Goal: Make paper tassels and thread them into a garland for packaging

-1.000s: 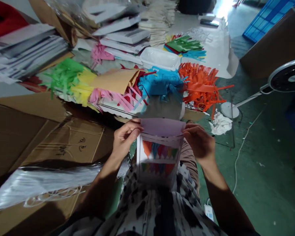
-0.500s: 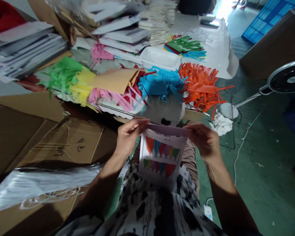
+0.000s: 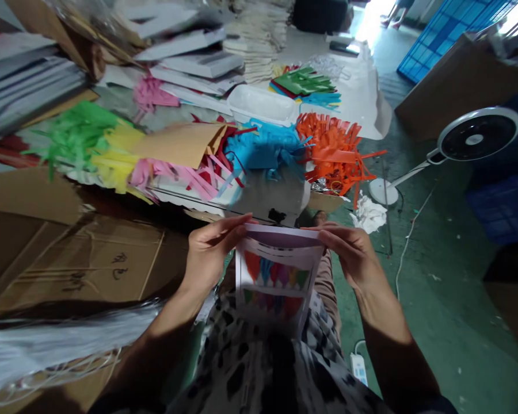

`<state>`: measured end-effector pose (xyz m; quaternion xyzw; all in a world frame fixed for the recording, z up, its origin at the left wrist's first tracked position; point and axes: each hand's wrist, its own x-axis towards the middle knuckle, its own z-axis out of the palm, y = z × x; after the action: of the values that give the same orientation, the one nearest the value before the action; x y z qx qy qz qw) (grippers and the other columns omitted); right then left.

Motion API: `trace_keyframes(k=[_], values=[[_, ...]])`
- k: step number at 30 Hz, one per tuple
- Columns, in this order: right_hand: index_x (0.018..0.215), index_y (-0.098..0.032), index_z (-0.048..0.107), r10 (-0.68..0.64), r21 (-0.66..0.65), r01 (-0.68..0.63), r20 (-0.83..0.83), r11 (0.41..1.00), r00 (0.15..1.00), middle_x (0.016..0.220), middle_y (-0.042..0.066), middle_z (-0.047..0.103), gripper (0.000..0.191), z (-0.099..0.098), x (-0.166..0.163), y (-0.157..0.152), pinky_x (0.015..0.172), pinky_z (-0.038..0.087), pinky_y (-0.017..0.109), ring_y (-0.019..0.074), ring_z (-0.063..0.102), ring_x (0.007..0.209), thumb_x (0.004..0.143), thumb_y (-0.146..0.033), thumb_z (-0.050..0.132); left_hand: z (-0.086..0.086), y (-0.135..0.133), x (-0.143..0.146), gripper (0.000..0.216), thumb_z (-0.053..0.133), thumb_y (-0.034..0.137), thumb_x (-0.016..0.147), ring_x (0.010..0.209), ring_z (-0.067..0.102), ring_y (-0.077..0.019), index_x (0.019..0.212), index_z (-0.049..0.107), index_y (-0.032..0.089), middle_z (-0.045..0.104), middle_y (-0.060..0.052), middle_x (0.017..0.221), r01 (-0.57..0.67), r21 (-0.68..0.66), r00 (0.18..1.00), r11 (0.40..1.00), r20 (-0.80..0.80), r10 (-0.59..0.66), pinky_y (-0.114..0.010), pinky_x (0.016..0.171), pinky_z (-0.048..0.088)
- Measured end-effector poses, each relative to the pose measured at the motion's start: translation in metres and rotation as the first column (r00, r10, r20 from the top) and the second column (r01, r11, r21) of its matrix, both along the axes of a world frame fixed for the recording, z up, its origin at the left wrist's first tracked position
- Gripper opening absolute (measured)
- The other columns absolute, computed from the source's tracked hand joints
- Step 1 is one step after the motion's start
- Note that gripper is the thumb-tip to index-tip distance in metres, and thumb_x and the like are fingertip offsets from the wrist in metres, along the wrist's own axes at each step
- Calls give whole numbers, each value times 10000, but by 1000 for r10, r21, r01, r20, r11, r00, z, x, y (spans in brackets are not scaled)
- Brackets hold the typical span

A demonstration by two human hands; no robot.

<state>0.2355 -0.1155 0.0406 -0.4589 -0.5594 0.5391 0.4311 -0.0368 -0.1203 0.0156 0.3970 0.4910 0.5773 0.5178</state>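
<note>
My left hand [image 3: 211, 247] pinches the top left corner of a white printed sheet [image 3: 276, 273] between thumb and fingers. The opposite top corner is pinched by my right hand [image 3: 347, 247]. Rows of coloured pennants are printed on the sheet, and its top edge bends over, showing a shaded band. It hangs above my lap, its lower end dim against my patterned clothes. Beyond it, on the table, lie bunches of cut strips in blue [image 3: 265, 146], orange [image 3: 334, 149], pink [image 3: 172, 172], yellow [image 3: 118, 155] and green [image 3: 82, 129]. A tan envelope [image 3: 181, 144] rests over the pink strips.
A white plastic tray [image 3: 261, 106] and paper stacks [image 3: 198, 63] stand farther back. To my left are a cardboard box [image 3: 90, 264] and a bundle of clear strands [image 3: 60, 339]. On the right are a fan [image 3: 475, 138], crumpled paper [image 3: 370, 214] and a power strip [image 3: 358, 368].
The whole view has shifted, so the table things appear farther left. Both hands keep their hold on the sheet, which now sits slightly lower in view with its top edge more lit.
</note>
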Motion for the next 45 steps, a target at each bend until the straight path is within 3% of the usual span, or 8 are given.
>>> trace_keyframes(k=[4,9,17,26,33,37,41,45], values=[[1198,-360,829,-56,97,45,121,994,991,1024,30,767,234,8,-1,-10,776,466,304,179,674,931,1037,-403,664,14,-5,8,379,895,348,820,917,774,-178,1190,824,322,839,-28,1026,36,-38,997,999,66,-34,-267,835,603],[1280,-328,795,-43,145,8,242,989,969,1055,37,779,288,15,5,-20,786,480,301,174,691,942,1077,-389,600,20,-10,9,211,892,382,816,859,750,-166,985,864,259,834,-48,988,73,-123,996,990,58,-66,-243,776,587],[1265,-312,800,-23,186,-55,393,981,919,1060,44,804,291,25,21,-23,717,494,305,174,710,857,1082,-381,584,18,-8,12,202,873,391,833,859,765,-226,981,864,255,829,-78,987,166,-84,985,983,52,-162,-303,739,616],[1168,-361,830,51,176,-107,295,978,954,1269,26,797,249,9,41,-20,855,577,362,231,760,1065,1072,-331,602,2,-5,35,206,864,428,840,838,758,-201,873,849,225,837,-69,985,127,-94,984,987,140,-114,-266,698,585],[1394,-368,713,-24,180,-23,257,983,966,1330,37,768,342,9,44,-31,1053,551,459,261,712,1217,1082,-376,573,-3,1,44,185,858,402,857,882,751,-183,879,830,221,833,-49,981,82,-65,992,994,98,-76,-248,759,568],[1610,-346,476,-126,180,78,275,981,953,1396,89,701,668,0,21,-45,992,607,450,234,725,1096,989,-320,723,8,7,32,175,831,375,883,865,742,-180,834,790,212,816,-49,980,138,14,988,990,-68,-136,-255,740,553],[1625,-350,448,-141,152,110,210,982,967,1391,90,677,653,-7,-2,-47,912,645,394,209,724,1059,1013,-274,663,42,28,16,287,848,375,849,765,714,-181,672,712,196,800,-60,887,394,83,843,915,-429,-324,-265,672,517],[1652,-337,405,-52,192,14,194,981,980,1385,92,685,707,-5,-14,-38,967,641,446,236,723,1107,1000,-243,662,71,57,22,223,838,386,851,680,676,-160,735,787,203,756,-45,771,687,73,612,723,-595,-521,-248,635,517]])
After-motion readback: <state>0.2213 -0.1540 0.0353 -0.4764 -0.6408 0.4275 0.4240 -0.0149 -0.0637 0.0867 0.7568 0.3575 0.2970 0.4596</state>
